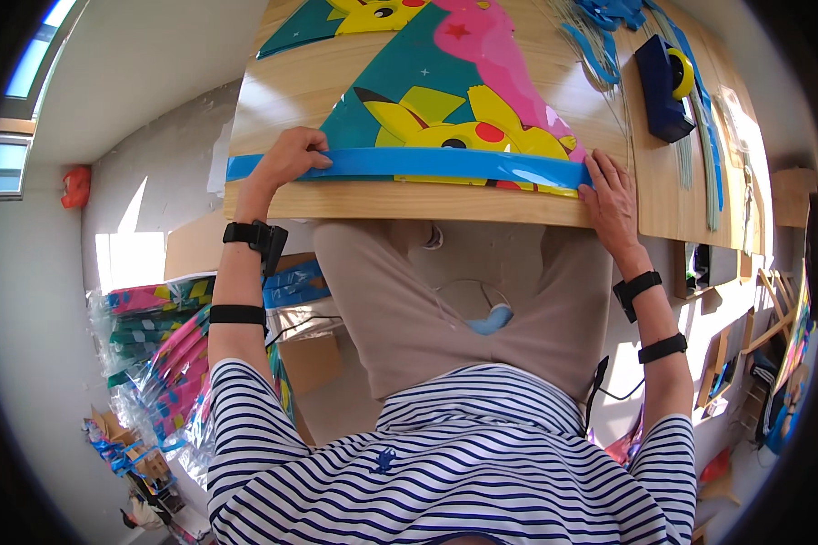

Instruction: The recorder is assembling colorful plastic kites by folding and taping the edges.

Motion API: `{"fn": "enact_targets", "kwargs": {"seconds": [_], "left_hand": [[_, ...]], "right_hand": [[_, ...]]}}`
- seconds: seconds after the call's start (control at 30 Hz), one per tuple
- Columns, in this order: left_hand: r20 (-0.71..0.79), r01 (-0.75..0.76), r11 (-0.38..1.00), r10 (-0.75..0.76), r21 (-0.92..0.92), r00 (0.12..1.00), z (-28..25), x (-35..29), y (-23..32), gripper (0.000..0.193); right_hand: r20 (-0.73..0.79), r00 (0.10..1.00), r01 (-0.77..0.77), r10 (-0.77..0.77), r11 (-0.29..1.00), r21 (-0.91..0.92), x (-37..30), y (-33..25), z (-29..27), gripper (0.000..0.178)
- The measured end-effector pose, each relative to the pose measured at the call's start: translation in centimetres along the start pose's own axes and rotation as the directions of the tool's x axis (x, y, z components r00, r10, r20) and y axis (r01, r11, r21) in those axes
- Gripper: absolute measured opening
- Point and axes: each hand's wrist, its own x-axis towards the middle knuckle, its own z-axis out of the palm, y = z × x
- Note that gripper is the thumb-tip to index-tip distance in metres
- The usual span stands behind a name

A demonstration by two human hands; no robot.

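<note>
A glossy blue plastic strip (445,164) runs sideways along the near edge of the wooden table. It lies over the lower edge of a triangular printed sheet (373,100), green and pink with a yellow cartoon figure. Near the strip's left part, my left hand (288,163) pinches it between thumb and bent fingers, and its tail sticks out past my wrist. At the other end, my right hand (614,202) has its fingers curled on the strip beside the sheet's right corner. Part of the right thumb's contact is hard to see.
Another printed sheet (304,29) lies farther back on the wooden table (518,211). A dark blue tape dispenser (659,95) with a yellow core stands at the right, among bundled thin strips (707,173) and blue ribbon pieces (609,14). Plastic-wrapped colourful sheets (159,350) are piled on the floor to my left.
</note>
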Motion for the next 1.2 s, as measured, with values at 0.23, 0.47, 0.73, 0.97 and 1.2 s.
{"fn": "enact_targets", "kwargs": {"seconds": [0.23,0.47,0.73,0.97,1.2], "left_hand": [[-0.031,0.054,0.998,-0.054,0.014,0.998,-0.3,-0.9,1.9,0.018],[-0.024,-0.006,0.998,0.004,-0.064,1.000,0.0,-1.5,0.6,0.014],[0.051,0.056,0.995,-0.052,-0.084,0.997,-0.5,-1.3,0.9,0.018],[0.072,-0.030,0.996,0.024,0.089,0.997,-0.4,-0.1,0.5,0.021],[0.062,0.046,0.997,-0.049,0.061,0.997,0.1,0.2,1.0,0.022]], "right_hand": [[0.002,1.000,0.004,-0.004,1.000,0.009,0.2,-0.1,0.1,0.052],[-0.022,1.000,-0.002,0.002,1.000,0.002,0.0,-0.1,0.1,0.051],[-0.022,1.000,0.005,-0.004,1.000,0.025,0.0,0.1,0.3,0.052],[-0.046,0.999,0.017,-0.016,0.999,0.030,-0.1,0.2,0.5,0.050],[0.003,0.944,-0.284,0.330,0.807,0.517,0.5,2.7,-0.8,0.036]]}}
